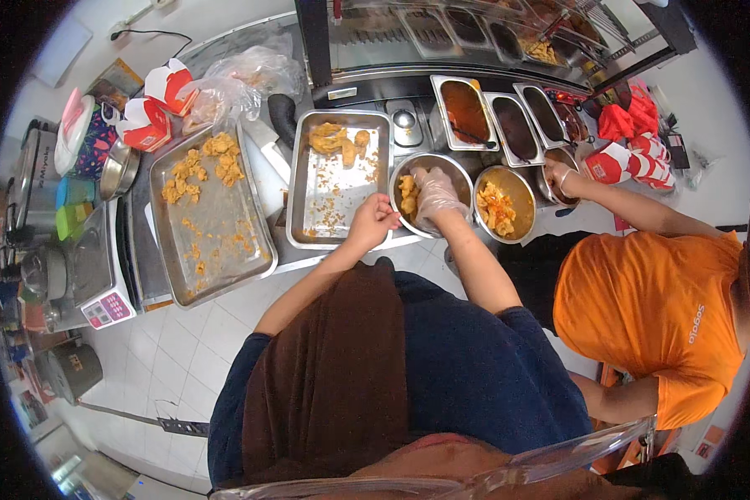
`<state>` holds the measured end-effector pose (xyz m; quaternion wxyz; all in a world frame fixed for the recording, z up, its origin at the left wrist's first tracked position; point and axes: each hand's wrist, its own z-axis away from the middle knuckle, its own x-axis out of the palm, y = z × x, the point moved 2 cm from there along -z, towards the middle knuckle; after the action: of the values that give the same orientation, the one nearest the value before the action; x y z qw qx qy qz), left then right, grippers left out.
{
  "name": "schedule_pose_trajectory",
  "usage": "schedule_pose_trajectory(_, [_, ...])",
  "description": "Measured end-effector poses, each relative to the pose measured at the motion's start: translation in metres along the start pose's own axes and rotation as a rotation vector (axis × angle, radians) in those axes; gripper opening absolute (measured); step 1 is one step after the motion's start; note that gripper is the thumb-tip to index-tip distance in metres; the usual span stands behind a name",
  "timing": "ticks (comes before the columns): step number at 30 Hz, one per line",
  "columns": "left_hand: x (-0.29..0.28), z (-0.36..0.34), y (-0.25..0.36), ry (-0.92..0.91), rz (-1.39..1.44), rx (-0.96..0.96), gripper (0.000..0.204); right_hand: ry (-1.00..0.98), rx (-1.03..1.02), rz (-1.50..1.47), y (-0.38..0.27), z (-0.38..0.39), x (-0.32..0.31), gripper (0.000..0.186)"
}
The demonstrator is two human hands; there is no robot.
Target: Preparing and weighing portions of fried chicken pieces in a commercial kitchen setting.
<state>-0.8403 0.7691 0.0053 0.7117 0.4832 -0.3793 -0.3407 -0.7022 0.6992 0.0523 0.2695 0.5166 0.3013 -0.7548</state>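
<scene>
My right hand (438,198), in a clear plastic glove, reaches down into a steel bowl (458,173). Fried chicken pieces (407,193) lie beside it in that bowl; its fingertips are hidden, so I cannot tell whether it grips any. At the bowl's left rim my bare left hand (377,222) is closed, fingers curled on the edge. Left of both hands is a steel tray (325,187) with fried chicken (333,140) and crumbs. Just right stands another steel bowl (525,187) holding chicken pieces with orange-red sauce (497,210).
A larger tray (212,196) of fried pieces lies left, near a knife (271,152) and a scale (104,283). Sauce pans (465,112) stand behind the bowls. A co-worker in orange (642,304) stands right, one gloved hand (561,177) at another bowl. A glass display case (475,42) is behind.
</scene>
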Motion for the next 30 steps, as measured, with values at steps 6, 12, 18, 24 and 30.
schedule_pose_trajectory(6, [0.000, 0.000, 0.001, -0.013, 0.023, 0.010, 0.030, 0.071, -0.059, -0.398, 0.025, 0.018, -0.022, 0.050])
schedule_pose_trajectory(12, [0.003, 0.001, 0.003, 0.016, 0.059, 0.021, 0.026, -0.042, 0.043, -0.228, 0.004, 0.017, -0.028, 0.059])
schedule_pose_trajectory(18, [0.001, 0.001, 0.004, -0.012, -0.010, 0.012, 0.029, -0.012, 0.121, 0.028, -0.003, 0.017, -0.019, 0.060])
schedule_pose_trajectory(24, [0.000, 0.002, 0.002, 0.004, -0.033, 0.024, 0.028, 0.112, -0.145, -0.220, 0.032, 0.020, -0.008, 0.061])
schedule_pose_trajectory(30, [0.002, 0.002, 0.002, -0.003, -0.017, 0.026, 0.028, 0.013, -0.147, -0.233, 0.021, 0.013, -0.005, 0.058])
